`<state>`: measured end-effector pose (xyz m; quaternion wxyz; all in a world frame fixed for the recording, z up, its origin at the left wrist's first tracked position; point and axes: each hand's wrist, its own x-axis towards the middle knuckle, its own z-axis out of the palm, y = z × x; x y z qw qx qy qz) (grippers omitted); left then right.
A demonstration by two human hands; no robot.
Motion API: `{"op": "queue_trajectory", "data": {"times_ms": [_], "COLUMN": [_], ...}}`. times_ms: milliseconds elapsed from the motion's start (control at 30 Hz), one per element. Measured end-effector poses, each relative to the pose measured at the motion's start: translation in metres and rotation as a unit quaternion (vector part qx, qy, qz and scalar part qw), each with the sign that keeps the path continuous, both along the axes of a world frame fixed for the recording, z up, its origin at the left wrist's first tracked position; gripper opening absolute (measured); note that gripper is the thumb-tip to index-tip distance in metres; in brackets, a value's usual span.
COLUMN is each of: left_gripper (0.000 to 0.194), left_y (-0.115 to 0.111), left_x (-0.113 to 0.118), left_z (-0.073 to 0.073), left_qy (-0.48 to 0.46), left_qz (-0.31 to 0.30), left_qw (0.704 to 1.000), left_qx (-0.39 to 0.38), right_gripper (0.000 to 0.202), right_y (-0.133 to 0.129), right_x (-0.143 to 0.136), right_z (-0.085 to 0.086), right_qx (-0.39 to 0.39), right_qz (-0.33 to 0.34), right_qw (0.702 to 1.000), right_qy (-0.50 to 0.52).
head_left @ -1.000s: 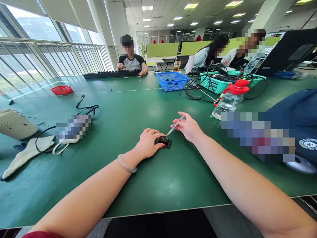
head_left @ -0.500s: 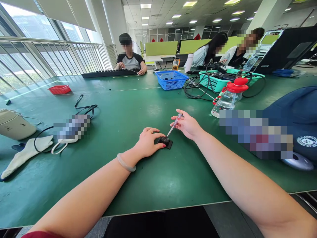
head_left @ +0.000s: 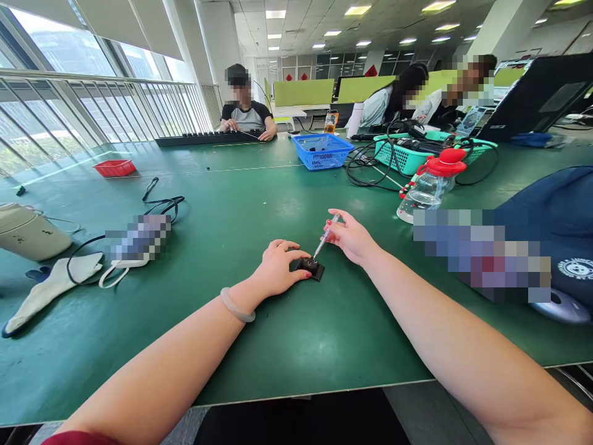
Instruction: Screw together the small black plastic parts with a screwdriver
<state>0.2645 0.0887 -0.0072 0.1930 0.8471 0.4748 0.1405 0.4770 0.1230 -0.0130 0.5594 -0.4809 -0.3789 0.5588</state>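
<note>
On the green table (head_left: 278,346), a small black part with a round top on a flat square base (head_left: 316,271) lies between my hands. My left hand (head_left: 279,269) grips it from the left, thumb at the near side and forefinger at the far side. My right hand (head_left: 351,238) is closed around a slim screwdriver with a clear handle (head_left: 328,232), held at a slant. Its tip meets the top of the black part. What the tip touches there is too small to make out.
A water bottle with a red lid (head_left: 428,185) stands to the right, near a dark blue bag (head_left: 551,210). Farther back are a blue basket (head_left: 322,151), a teal basket (head_left: 403,157) with cables and a red tray (head_left: 114,167). A white glove (head_left: 53,287) lies left. Other people sit across the table.
The right hand's fingers have curled in more around the screwdriver's handle, and its tip stays on the black part. The left hand keeps its grip. The whole view has shifted slightly.
</note>
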Motion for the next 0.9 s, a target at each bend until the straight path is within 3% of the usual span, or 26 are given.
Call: {"op": "queue_trajectory", "data": {"times_ms": [333, 700, 900], "left_gripper": [0.033, 0.033, 0.033], "left_y": [-0.0001, 0.0006, -0.0003], "left_x": [0.0002, 0.0, 0.0003], "left_z": [0.0004, -0.0007, 0.0007], "left_qy": [0.006, 0.001, 0.01], "left_qz": [-0.006, -0.009, -0.009], "left_qw": [1.0, 1.0, 1.0], "left_qx": [0.0, 0.009, 0.004], "right_gripper": [0.038, 0.041, 0.038], "right_y": [0.0001, 0.0003, -0.0024], "right_x": [0.0039, 0.008, 0.0053], "right_z": [0.003, 0.0009, 0.0032], "right_qx": [-0.004, 0.077, 0.083], "right_qz": [0.015, 0.022, 0.035], "right_qw": [0.999, 0.996, 0.996], "right_qy": [0.03, 0.033, 0.023]}}
